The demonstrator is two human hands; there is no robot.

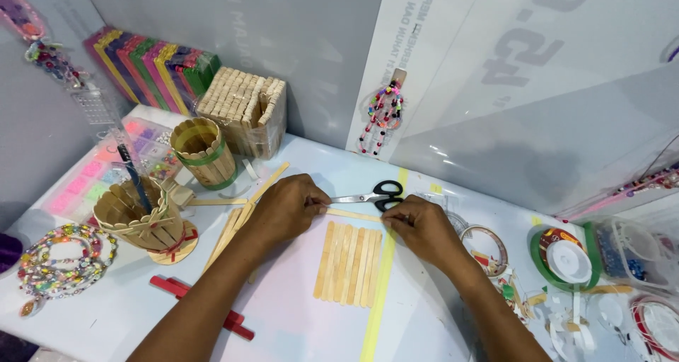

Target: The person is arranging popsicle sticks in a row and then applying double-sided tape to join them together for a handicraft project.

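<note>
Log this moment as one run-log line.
left hand: pinches stick end | right hand: pinches other end | stick: across stick row top

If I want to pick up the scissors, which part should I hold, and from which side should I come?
Grip the black handle loops of the scissors. They lie flat with the loops free toward the back wall, while the blade tips point toward the left hand. Probably best to come from above and the far side, past the right hand.

Black-handled scissors [373, 195] at frame centre. Two stick-built cups [205, 152] [139, 217] at left. Coloured stick packs [152, 68] upper left. Bead loop [62, 263] lower left. Tape rolls [566, 258] at right. Red sticks [201, 307] at bottom.
</note>
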